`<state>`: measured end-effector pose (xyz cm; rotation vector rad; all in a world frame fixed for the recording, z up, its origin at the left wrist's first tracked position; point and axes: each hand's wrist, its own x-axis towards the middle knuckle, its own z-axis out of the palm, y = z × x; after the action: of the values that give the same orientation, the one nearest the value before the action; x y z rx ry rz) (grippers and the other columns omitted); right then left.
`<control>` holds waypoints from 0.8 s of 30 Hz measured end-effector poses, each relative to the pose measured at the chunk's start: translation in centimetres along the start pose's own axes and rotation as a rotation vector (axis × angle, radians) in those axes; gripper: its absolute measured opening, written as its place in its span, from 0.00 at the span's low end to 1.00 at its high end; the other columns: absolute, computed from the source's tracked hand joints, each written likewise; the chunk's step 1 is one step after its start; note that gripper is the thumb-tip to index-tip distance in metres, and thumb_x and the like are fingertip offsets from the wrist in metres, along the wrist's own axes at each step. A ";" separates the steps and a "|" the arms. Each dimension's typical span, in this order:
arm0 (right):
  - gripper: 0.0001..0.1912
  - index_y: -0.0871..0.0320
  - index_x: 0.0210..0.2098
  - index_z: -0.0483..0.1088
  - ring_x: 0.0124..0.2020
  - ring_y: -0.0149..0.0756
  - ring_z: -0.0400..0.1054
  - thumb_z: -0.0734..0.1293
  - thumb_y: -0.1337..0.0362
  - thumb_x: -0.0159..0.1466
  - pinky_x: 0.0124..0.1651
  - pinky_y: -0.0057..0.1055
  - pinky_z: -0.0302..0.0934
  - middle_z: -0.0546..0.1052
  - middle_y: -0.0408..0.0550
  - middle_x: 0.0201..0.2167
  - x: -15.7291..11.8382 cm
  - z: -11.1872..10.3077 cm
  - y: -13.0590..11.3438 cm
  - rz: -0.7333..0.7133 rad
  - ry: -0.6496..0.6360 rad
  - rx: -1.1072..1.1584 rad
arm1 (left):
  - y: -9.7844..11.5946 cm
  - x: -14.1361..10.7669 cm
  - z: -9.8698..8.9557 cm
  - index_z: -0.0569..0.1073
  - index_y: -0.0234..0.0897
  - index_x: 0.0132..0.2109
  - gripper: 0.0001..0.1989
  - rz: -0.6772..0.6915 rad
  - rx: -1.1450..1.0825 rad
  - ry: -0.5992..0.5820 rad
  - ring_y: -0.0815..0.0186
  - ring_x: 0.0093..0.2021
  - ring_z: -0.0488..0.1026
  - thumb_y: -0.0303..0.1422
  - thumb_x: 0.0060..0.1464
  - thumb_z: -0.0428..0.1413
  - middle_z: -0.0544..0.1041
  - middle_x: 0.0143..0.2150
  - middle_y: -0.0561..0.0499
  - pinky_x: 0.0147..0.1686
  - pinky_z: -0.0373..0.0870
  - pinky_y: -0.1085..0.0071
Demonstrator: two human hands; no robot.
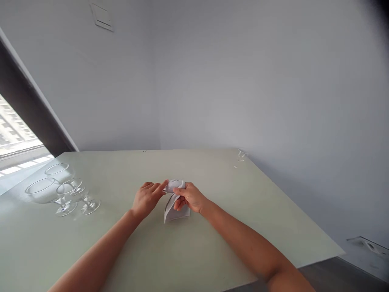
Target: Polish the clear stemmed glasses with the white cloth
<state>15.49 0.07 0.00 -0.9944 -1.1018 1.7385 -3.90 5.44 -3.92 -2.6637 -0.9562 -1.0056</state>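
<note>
A white cloth (pixel 176 213) is bunched around something in front of me, and its lower part hangs down in a loose flap. My right hand (pixel 189 197) grips the cloth from the right, with the thumb on top and the fingers curled. From the left, my left hand (pixel 148 197) holds the left end of the bundle with its fingertips. A small clear glint shows there, but most of what lies inside the cloth is hidden.
Three clear stemmed glasses (pixel 90 206) stand close together at the left of the pale table (pixel 146 259). A small clear glass (pixel 241 155) is near the far right corner, with a tiny object (pixel 235 166) beside it. Walls rise behind the table; a window is at far left.
</note>
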 end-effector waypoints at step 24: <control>0.18 0.63 0.35 0.69 0.18 0.29 0.68 0.69 0.54 0.52 0.25 0.28 0.64 0.71 0.41 0.17 -2.8 0.6 -2.4 -0.047 0.006 0.062 | 1.3 1.5 -2.7 0.71 0.45 0.45 0.12 0.015 0.076 0.086 0.64 0.32 0.69 0.38 0.53 0.52 0.74 0.30 0.51 0.46 0.58 0.63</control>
<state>16.41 -2.03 2.95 -0.9278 -1.0531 1.7208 -3.68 4.27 -0.78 -2.5406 -0.9358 -1.0489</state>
